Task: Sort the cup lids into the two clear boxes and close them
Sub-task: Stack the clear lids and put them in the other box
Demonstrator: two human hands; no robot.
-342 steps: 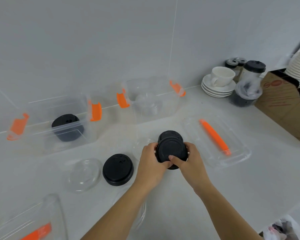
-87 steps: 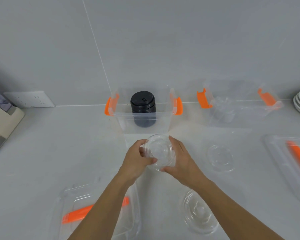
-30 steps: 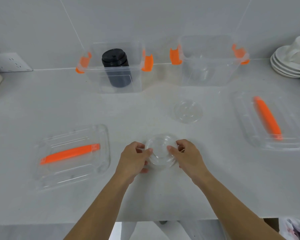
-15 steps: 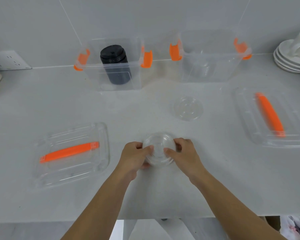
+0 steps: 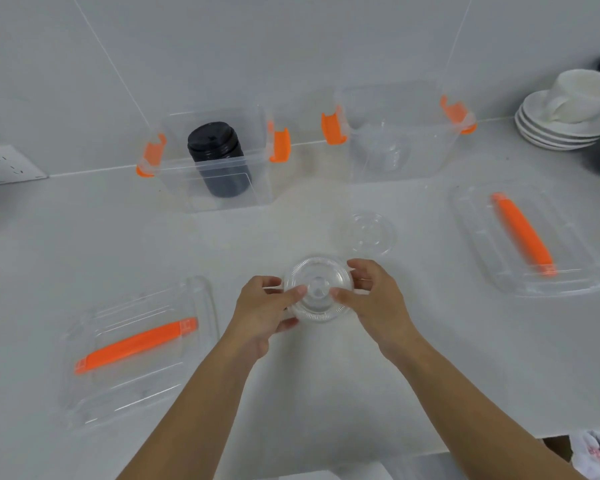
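Lids (image 5: 318,289), clear, light and likely slippery, sit pinched at the rim by both hands' fingers (image 5: 293,293), before the right box (image 5: 400,133).

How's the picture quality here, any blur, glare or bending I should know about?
Head view: even, soft light with faint shadows; the wide lens bows the wall seams and the counter edge; the white cup at the right edge is smeared; the clear lids held by both hands and the loose clear lid nearly vanish against the white counter.
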